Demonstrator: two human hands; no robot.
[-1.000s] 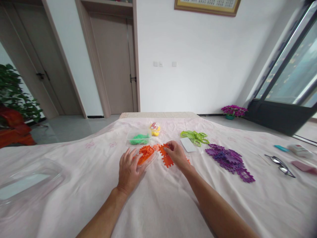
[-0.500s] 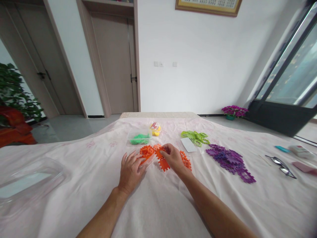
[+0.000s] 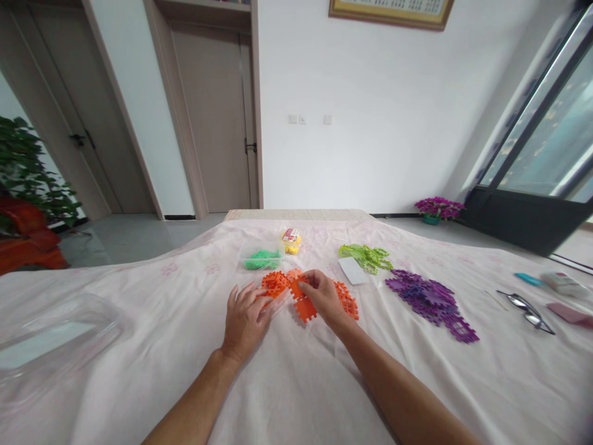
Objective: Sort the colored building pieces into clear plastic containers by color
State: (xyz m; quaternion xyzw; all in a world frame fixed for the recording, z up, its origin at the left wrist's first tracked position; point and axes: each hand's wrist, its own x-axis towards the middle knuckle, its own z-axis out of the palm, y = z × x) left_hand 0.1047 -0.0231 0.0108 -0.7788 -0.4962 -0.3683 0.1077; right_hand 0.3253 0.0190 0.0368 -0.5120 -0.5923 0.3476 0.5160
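Note:
My right hand (image 3: 323, 295) pinches a flat orange interlocking plastic piece (image 3: 304, 307) with notched edges, held upright in front of the orange pile. A second orange piece seems joined above it, partly behind my fingers. My left hand (image 3: 246, 315) rests at the left end of a clear plastic box (image 3: 280, 303), its thumb outside the near wall and its fingers over the rim. Orange pieces (image 3: 275, 282) lie in a heap inside this box. More orange pieces (image 3: 346, 301) show to the right of my right hand, partly hidden by it.
Behind stand a clear box of green pieces (image 3: 262, 259) and a small tub of yellow pieces (image 3: 291, 241). Lime green pieces (image 3: 365, 257), a white card (image 3: 353, 271) and purple pieces (image 3: 424, 296) lie rightward. Glasses (image 3: 525, 311) lie far right; an open clear container (image 3: 55, 346) sits left.
The orange piece in my right hand has turned slightly, its lower end shifting a little left and down. My left hand stays at the box.

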